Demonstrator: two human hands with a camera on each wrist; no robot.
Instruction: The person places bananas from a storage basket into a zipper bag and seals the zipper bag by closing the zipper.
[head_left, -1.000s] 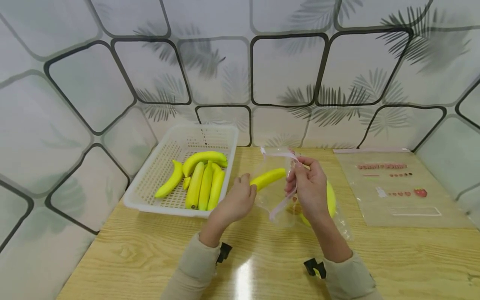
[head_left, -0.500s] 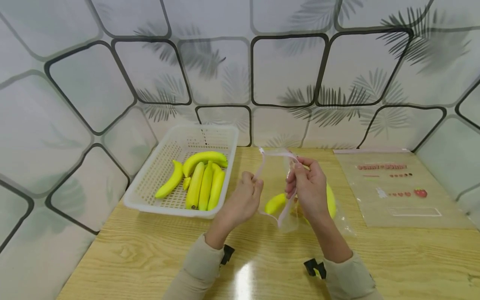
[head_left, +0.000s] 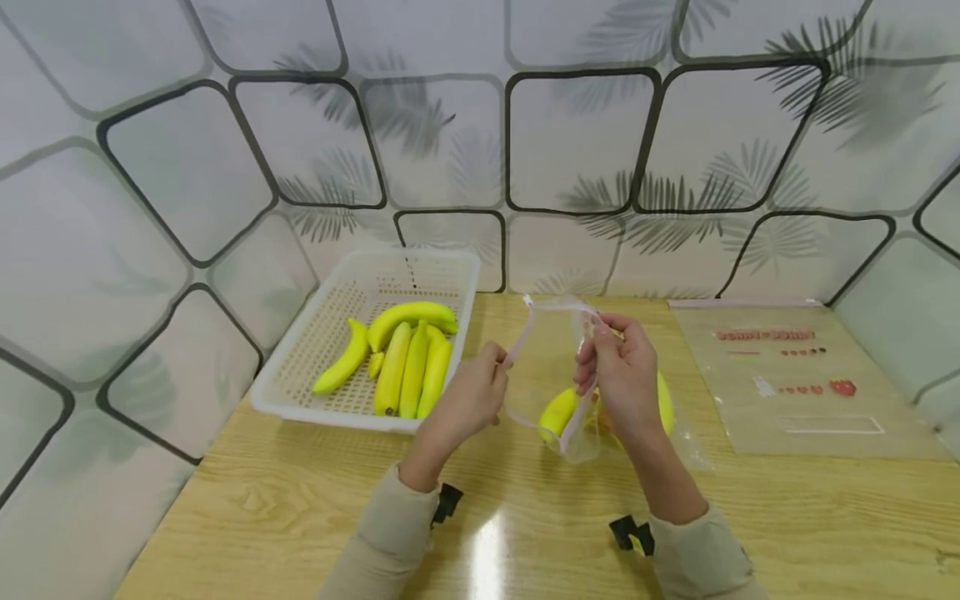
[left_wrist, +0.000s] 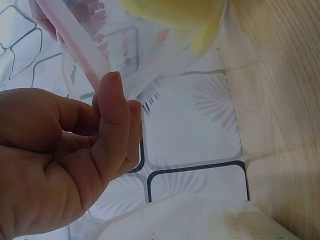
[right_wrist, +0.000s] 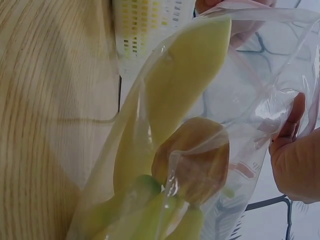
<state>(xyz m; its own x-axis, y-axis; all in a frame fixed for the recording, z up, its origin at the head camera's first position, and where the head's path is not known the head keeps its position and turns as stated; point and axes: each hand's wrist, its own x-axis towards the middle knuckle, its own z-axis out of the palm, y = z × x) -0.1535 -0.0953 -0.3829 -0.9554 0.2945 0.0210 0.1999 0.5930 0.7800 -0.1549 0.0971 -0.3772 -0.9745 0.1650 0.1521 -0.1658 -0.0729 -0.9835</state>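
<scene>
A clear zip bag with a pink rim [head_left: 519, 337] stands with its mouth spread wide, facing left. My left hand [head_left: 467, 396] pinches the near-left side of that rim; the left wrist view shows the pink strip running to the left hand's [left_wrist: 85, 145] fingertips. On the other side my right hand [head_left: 626, 375] pinches the rim between thumb and fingers. Inside the bag lies a banana [head_left: 557, 410], its end near the mouth. The right wrist view shows this banana [right_wrist: 175, 75] through the plastic, beside a brown rounded thing [right_wrist: 192, 160] and more yellow-green fruit [right_wrist: 160, 215].
To the left stands a white perforated basket [head_left: 288, 408] holding several bananas [head_left: 392, 367]. A flat printed zip bag [head_left: 795, 400] lies on the wooden table [head_left: 247, 517] at the right. A patterned wall covering [head_left: 577, 142] rises behind the table.
My left hand has let go of the banana, which dropped further into the bag. It then moved to the bag's rim and took hold, while my right hand stayed nearly still.
</scene>
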